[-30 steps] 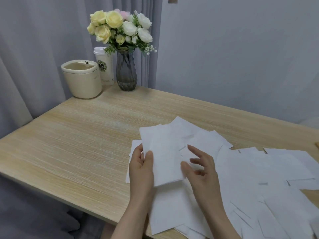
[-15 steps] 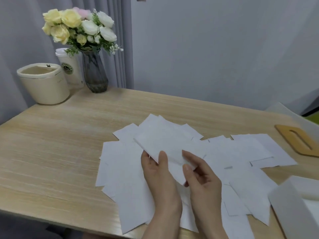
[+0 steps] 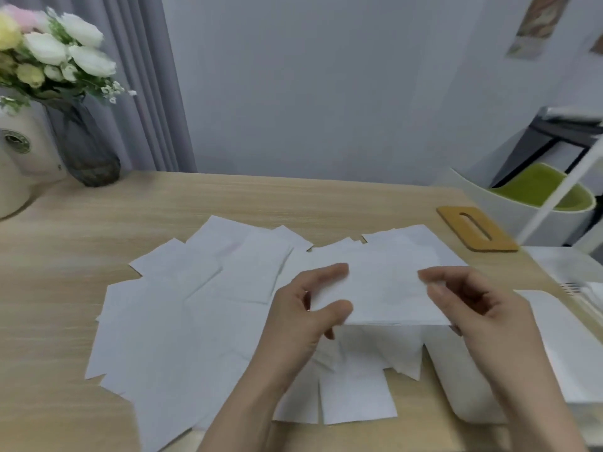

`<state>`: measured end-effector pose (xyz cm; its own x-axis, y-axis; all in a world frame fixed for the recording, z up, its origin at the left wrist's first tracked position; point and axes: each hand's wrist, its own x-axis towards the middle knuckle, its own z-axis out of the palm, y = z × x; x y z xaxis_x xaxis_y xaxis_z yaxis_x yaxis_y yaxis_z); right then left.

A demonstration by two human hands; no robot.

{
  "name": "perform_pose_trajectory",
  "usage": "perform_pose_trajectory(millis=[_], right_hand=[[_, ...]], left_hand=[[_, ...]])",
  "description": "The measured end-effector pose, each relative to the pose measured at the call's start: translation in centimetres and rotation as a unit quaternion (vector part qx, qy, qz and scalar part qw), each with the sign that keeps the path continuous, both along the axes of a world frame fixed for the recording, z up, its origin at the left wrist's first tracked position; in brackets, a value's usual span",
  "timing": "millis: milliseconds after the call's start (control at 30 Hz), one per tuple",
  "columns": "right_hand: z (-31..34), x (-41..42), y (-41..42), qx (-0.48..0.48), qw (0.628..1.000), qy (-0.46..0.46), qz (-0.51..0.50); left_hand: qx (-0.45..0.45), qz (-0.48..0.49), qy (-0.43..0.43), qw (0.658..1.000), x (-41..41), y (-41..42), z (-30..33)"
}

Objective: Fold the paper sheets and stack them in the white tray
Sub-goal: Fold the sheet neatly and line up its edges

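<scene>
Here, a folded paper sheet (image 3: 385, 288) is held up just above the loose sheets (image 3: 195, 321) that lie scattered and overlapping across the middle of the wooden table (image 3: 65, 256). The left hand (image 3: 306, 321) pinches its left edge, thumb on the near side and fingers curled toward the far side; the right hand (image 3: 473, 305) grasps the right edge in much the same way, its fingertips bent in over the paper. Neither hand is released or clenched on nothing: both hold the same sheet.

The white tray (image 3: 473, 386) stands at the near right of the table, right beside the right hand, and something pale lies in it further right (too blurred to say whether these are folded sheets already stacked).

The paper looks thin, very light and limp, more like tissue than card, so it will likely sag wherever it is unsupported and could spring open from its fold if let go at one end. It should not slip much, but a careless tug may crease or tear it. The sensible hold is the present one, at the two short edges, keeping it lightly taut and flat. For setting it down, lowering it level into the tray and letting go of both edges together seems the safest way.

Farther off, a vase of flowers (image 3: 85, 151) stands at the far left, and a wooden slotted lid (image 3: 473, 228) lies at the far right.
</scene>
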<state>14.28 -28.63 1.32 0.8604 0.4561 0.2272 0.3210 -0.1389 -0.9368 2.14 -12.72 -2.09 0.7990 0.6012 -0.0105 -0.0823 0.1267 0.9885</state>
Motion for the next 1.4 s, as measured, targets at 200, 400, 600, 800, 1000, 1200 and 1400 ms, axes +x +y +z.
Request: perform_pose_trajectory(millis=[200,400,600,800,1000,1200,1400], right_hand=[[-0.2,3.1,-5.2,-0.049,0.998,-0.008,-0.045],[-0.9,5.1,-8.9,-0.055,0.996,-0.016,-0.071],[-2.1,6.8,-12.3,-0.057,0.990,-0.007,-0.128],[-3.2,7.1,-14.0,-0.095,0.980,-0.043,-0.168],[-3.4,6.9,-13.8,-0.201,0.948,-0.128,-0.210],[-3.9,7.0,-13.7,-0.276,0.927,-0.148,-0.208],[-4.3,7.2,-13.7,-0.320,0.908,-0.168,-0.213]], left_hand=[[0.012,-0.022,0.017,1.000,4.2,-5.2,0.1],[0.006,-0.016,0.010,1.000,7.2,-8.8,-0.2],[0.194,0.000,0.070,0.979,9.0,-11.6,-1.5],[0.441,0.048,0.082,0.893,10.0,-12.8,-3.4],[0.508,0.034,0.110,0.854,10.2,-13.3,-2.8],[0.538,0.011,0.128,0.833,9.9,-12.9,-2.4],[0.582,-0.014,0.139,0.801,9.9,-12.5,-2.1]])
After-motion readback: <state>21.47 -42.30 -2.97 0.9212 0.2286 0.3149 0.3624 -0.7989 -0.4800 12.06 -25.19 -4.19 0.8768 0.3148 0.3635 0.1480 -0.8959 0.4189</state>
